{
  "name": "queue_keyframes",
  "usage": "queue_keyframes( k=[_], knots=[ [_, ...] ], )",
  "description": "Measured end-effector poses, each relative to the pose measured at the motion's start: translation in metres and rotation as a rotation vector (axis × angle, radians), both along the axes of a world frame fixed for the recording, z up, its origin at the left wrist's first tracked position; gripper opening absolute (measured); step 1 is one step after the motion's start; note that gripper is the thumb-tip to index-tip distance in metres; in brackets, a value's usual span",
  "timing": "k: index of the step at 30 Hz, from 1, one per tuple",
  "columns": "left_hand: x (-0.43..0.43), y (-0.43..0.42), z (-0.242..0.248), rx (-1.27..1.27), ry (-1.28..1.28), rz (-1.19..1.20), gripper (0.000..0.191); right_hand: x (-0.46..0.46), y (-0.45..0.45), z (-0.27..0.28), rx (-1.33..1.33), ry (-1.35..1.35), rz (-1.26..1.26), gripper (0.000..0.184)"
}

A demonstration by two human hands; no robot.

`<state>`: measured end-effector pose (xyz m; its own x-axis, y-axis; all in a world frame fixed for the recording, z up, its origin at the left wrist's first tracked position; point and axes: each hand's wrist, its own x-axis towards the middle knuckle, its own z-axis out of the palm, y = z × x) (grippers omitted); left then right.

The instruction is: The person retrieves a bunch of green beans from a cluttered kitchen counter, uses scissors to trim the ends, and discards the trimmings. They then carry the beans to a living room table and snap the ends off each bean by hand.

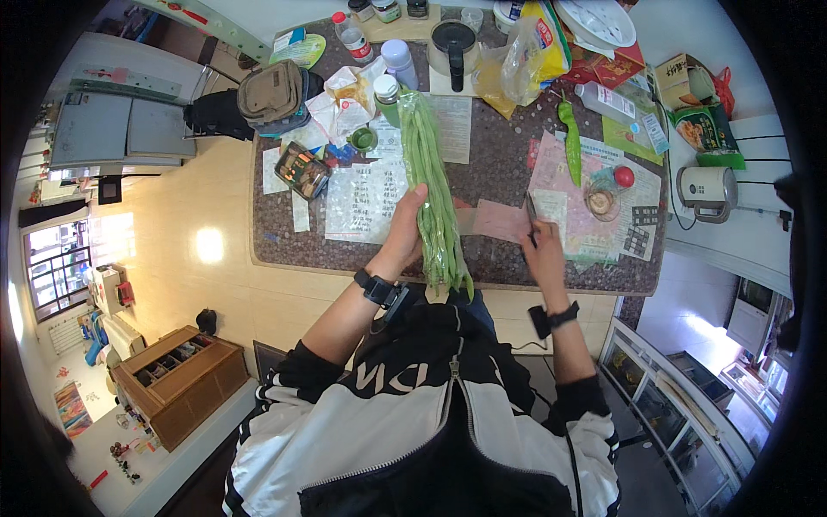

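My left hand [407, 223] grips a bundle of long green beans [431, 174] wrapped in clear plastic. The bundle stretches from near a green bottle with a white cap [386, 90] down past the table's front edge. In my right hand [544, 249] is a slender dark tool [532, 210], its tip pointing away from me; whether it is a knife or scissors I cannot tell. That hand is over the front right part of the table, apart from the beans. Under and beside it lie pink paper [501, 220] and a white slip [551, 210].
The speckled table [491, 168] also holds a long green pepper [570, 139], a glass bowl [601, 201], a red round object [623, 176], a handwritten sheet [362, 210] and a packaged food tray [302, 170]. Behind stand a glass pot [452, 48] and a lavender bottle [398, 61].
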<state>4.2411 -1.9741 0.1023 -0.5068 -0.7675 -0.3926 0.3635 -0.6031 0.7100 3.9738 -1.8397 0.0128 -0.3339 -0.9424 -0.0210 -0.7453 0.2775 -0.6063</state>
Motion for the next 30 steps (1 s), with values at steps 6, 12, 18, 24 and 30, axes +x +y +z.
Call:
queue_keyframes(
  k=[6, 12, 18, 24, 30],
  knots=[
    [-0.008, -0.001, -0.007, -0.009, -0.014, 0.074, 0.048, 0.101, -0.02, 0.115, -0.089, -0.514, 0.232, 0.043],
    [-0.005, -0.001, -0.006, 0.048, 0.048, 0.04, 0.047, 0.097, -0.03, 0.124, 0.032, -0.647, 0.278, 0.023],
    [0.003, 0.002, -0.008, 0.199, 0.113, -0.081, 0.052, 0.09, -0.031, 0.101, -0.13, -0.601, 0.109, 0.013],
    [-0.004, 0.01, -0.015, 0.261, 0.149, -0.185, 0.06, 0.111, -0.035, 0.097, -0.327, -0.684, 0.008, 0.023],
    [-0.013, 0.009, -0.022, 0.124, 0.023, -0.122, 0.058, 0.106, -0.044, 0.115, -0.221, -0.392, 0.229, 0.025]
  ],
)
